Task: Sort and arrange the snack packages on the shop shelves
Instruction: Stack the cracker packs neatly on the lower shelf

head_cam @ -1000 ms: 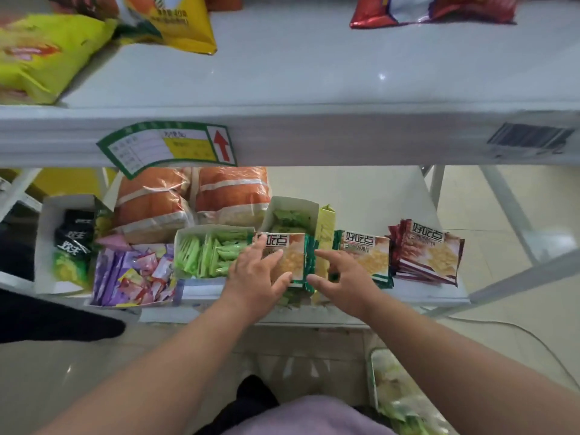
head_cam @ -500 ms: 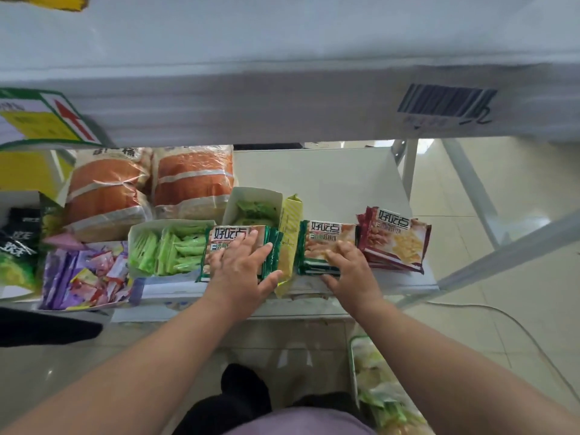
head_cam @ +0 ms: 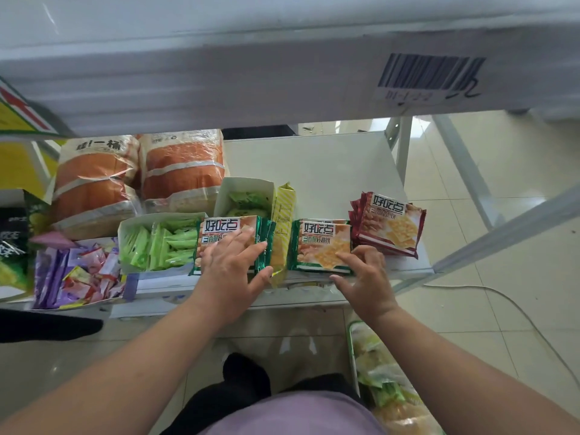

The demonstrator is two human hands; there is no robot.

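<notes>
Two stacks of green-edged biscuit packets are seen at the front of the lower shelf [head_cam: 314, 171], each printed with bold characters on a white panel above a picture of golden crackers. The left green stack [head_cam: 219, 233] lies at 9 o'clock from the right green stack [head_cam: 320, 243], with an upright yellow box [head_cam: 282, 227] between them. A fanned red stack [head_cam: 389, 227] of glossy, flat, rectangular packets sits just beside the right green stack, at its 2 o'clock. The wrappers are shiny plastic film with crimped edges.

The left hand [head_cam: 233, 268] is laid flat on the left green stack, fingers spread apart and pressed on its face, the thumb at the stack's right edge; nothing is clamped. The right hand [head_cam: 367, 277] is held with its grip apart, fingertips touching the lower right corner of the right green stack, thumb below its front edge.

At 9 o'clock from the left stack, an open white carton [head_cam: 160, 243] of pale green sachets is seen, and further that way a tray of purple sweets [head_cam: 78, 271]. Two crinkled orange-and-white bags [head_cam: 138, 174] stand behind, at 11 o'clock.
</notes>
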